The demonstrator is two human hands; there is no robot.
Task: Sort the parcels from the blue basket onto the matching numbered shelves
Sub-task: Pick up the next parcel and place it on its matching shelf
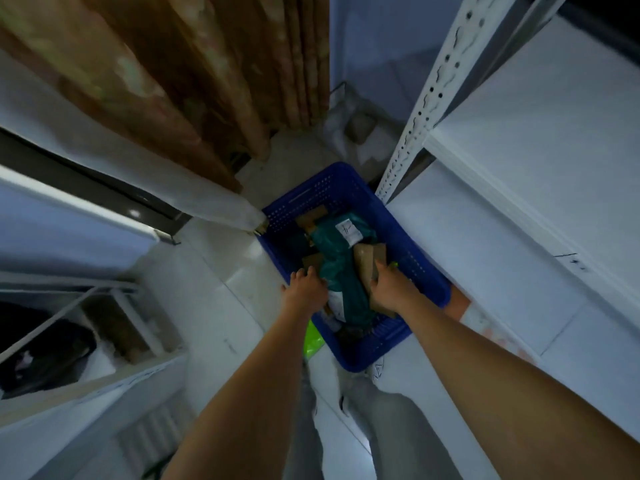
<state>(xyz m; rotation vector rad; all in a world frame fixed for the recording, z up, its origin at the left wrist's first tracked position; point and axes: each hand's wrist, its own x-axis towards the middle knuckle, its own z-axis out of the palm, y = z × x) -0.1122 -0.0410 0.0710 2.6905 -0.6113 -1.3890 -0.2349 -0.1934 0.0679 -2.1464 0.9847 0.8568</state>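
Parcels fill the blue basket [349, 188] that sits on the pale tiled floor [214, 271] below me, tucked against the foot of the white metal shelving [519, 202] on my right. On top lies a long teal plastic mailer [337, 258] with a white label near its far end, running lengthwise down the basket, and several brown cardboard parcels show around and under it. I have both arms stretched down into the basket. My left hand [306, 284] is at the near left side of the teal mailer with its fingers curled down against the mailer's edge, though I cannot tell for sure from here whether they actually grip it. My right hand [389, 282] is on a brown cardboard parcel [369, 263] just to the right of the mailer, fingers wrapped around its near end. A bright green bag [313, 339] peeks out between my left forearm and the basket's outer wall. To my left stands another white rack [86, 341] holding dark items, and a brown patterned curtain [194, 81] hangs beyond the basket. My grey trouser legs and a white shoe [375, 370] show at the basket's near end.
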